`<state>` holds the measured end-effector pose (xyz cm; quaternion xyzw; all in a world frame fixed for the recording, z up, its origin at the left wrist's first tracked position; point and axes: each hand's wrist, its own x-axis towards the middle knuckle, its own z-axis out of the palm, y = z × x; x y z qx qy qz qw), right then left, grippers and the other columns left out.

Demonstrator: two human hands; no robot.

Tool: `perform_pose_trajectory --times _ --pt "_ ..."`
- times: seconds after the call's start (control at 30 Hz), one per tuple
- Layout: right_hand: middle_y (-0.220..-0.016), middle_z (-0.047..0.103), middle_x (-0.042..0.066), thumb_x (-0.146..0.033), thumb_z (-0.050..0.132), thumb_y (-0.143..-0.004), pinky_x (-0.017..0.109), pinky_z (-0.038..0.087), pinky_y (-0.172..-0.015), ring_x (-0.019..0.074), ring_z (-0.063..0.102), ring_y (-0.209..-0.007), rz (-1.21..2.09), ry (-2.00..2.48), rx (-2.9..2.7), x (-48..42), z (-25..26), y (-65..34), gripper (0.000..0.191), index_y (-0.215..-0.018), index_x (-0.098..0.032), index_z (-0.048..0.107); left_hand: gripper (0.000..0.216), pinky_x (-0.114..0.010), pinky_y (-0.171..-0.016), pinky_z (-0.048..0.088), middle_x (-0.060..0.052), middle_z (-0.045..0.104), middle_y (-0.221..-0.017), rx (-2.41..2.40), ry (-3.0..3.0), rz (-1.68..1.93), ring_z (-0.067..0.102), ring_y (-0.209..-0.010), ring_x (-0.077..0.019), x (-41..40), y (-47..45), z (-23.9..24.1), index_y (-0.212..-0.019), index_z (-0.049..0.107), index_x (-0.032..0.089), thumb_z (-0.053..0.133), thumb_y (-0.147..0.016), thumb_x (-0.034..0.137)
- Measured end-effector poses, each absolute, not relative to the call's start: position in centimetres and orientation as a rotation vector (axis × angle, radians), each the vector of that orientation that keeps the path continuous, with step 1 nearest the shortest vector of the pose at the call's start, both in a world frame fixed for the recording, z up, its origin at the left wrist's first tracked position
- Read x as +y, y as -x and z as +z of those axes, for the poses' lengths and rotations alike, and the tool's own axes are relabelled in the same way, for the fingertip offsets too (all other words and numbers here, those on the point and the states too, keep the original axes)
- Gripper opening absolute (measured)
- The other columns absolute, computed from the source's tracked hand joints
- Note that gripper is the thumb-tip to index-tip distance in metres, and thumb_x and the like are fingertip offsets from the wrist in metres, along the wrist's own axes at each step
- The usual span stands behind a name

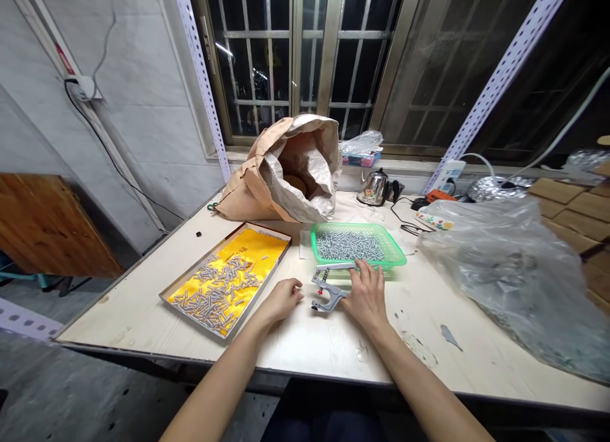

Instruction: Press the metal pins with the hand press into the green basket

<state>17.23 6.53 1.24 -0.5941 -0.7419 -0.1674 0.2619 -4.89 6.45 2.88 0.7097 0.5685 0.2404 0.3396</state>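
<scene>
In the head view, the right hand point(368, 296) has its grip around the handle end of a grey C-frame hand tool point(333, 297), which is at the near side of a green plastic basket point(399, 256) on the bench point(305, 343). The left hand point(284, 299) has its fingers curled, just left of the tool and apart from it; I cannot tell whether its grip encloses anything. Small grey metal pins point(347, 245) cover the basket floor. To the left, ribbed metal pieces point(214, 302) lie scattered on yellow cloth point(250, 242) in a shallow tray point(190, 262).

The tool looks like stiff metal, probably solid and fairly weighty for its size, hardly fragile. The handle end seems the sound place to hold it, clear of the spring and open mouth. The loose pieces look light, hard and apt to roll or slip; fingertips across the middle should suit them best.
</scene>
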Motion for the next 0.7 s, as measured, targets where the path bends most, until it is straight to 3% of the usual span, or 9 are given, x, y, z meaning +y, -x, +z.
perform_pose_trajectory --times 0.07,0.27,0.47,0.7 --pt "-0.128 0.051 0.02 -0.038 0.06 -0.073 0.053 0.011 -0.11 0.0322 0.036 -0.126 -0.448 1.597 -2.023 6.4 1.3 -17.0 0.044 -0.107 -0.01 0.056 0.012 -0.027 -0.07 0.04 -0.009 0.066 -0.081 1.462 -1.792 0.694 0.058 -0.076 -0.0181 6.7 4.8 2.5 -0.076 0.064 0.013 0.053 -0.073 0.016" --pt "-0.129 0.05 0.02 -0.036 0.057 -0.077 0.053 0.01 -0.11 0.0308 0.034 -0.127 -0.429 1.596 -2.012 6.3 1.5 -16.6 0.042 -0.11 -0.01 0.055 0.017 -0.022 -0.052 0.036 0.001 0.057 -0.057 1.256 -1.149 0.925 0.048 -0.049 -0.0087 7.1 3.7 2.1 -0.071 0.058 0.013 0.064 -0.069 0.029" --pt "-0.133 0.046 0.019 -0.027 0.056 -0.075 0.053 0.009 -0.111 0.0294 0.028 -0.131 -0.425 1.597 -1.96 6.0 1.7 -16.1 0.041 -0.113 -0.01 0.052 0.033 -0.022 -0.049 0.034 -0.001 0.061 -0.056 1.151 -1.028 0.896 0.048 -0.048 -0.0081 6.7 2.5 2.0 -0.066 0.064 0.011 0.081 -0.05 0.035" --pt "-0.141 0.038 0.02 -0.021 0.055 -0.07 0.054 0.002 -0.111 0.0295 0.022 -0.135 -0.428 1.624 -1.959 5.5 1.7 -15.6 0.047 -0.116 -0.009 0.05 0.034 -0.024 -0.053 0.038 -0.005 0.063 -0.059 1.138 -1.208 0.832 0.052 -0.053 -0.0108 6.5 2.7 1.7 -0.063 0.066 0.009 0.081 -0.05 0.036"
